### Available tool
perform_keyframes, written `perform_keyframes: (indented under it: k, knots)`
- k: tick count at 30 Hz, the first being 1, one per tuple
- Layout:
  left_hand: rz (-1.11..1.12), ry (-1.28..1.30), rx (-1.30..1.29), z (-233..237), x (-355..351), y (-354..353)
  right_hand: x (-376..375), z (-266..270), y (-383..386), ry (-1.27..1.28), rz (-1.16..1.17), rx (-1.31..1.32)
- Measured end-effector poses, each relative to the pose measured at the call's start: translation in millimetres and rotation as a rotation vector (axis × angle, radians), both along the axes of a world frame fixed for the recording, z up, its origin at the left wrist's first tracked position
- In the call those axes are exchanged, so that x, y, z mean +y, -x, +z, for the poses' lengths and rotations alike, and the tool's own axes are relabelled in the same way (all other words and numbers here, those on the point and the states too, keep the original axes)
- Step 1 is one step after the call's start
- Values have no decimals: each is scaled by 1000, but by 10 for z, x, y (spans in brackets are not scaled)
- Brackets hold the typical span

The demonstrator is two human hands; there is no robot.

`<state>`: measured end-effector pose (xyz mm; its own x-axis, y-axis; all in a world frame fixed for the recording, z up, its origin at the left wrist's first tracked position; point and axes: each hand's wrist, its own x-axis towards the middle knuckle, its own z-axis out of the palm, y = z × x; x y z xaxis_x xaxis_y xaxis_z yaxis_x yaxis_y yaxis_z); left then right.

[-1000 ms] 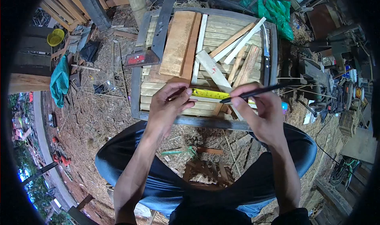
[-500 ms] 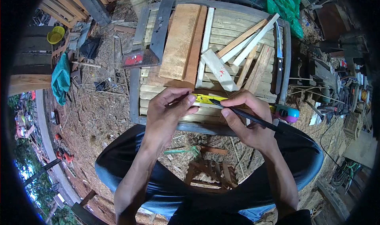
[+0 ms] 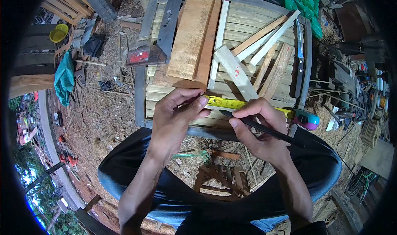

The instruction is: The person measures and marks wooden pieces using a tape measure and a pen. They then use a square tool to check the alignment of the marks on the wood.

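Note:
My left hand point(image 3: 175, 113) pinches the free end of the yellow tape measure blade point(image 3: 225, 102) between thumb and fingers. A pale narrow strip shows along the blade's near side; its ends are hidden by my hands. In my right hand point(image 3: 264, 131) is a black pen point(image 3: 269, 130), gripped between thumb and index finger, its tip just below the blade. The blade passes behind the right fingers to the teal and purple tape measure case point(image 3: 307, 119), which rests at the table's right front corner.
Beyond my hands, the slatted table point(image 3: 161, 95) bears a thick wooden board point(image 3: 192, 36), a handsaw point(image 3: 167, 28), several wood strips point(image 3: 275, 36) and a black-handled knife point(image 3: 299, 71). A small wooden frame point(image 3: 221, 181) stands between my knees. Wood shavings cover the ground.
The pen tip has come off the blade's face toward me and slightly right. More blade markings show between my hands. The whole view has shifted a little.

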<state>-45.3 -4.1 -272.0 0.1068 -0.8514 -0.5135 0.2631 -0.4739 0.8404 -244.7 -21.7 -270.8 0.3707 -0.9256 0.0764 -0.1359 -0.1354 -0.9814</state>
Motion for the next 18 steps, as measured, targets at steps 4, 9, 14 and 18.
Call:
perform_keyframes:
  k: [4, 9, 14, 18]
  knots:
    - [-6, -16, -1, 11, 3, -5, -11, 99, -60, -12, 6, 30]
    - [-12, -13, 4, 1, 8, -13, -9, 23, -77, 125, 50, 62]
    - [12, 8, 82, -43, 37, -35, -22, 10, -136, 133, 51, 71]
    - [23, -4, 137, -47, 34, -46, -24, 6, -155, 114, 60, 87]
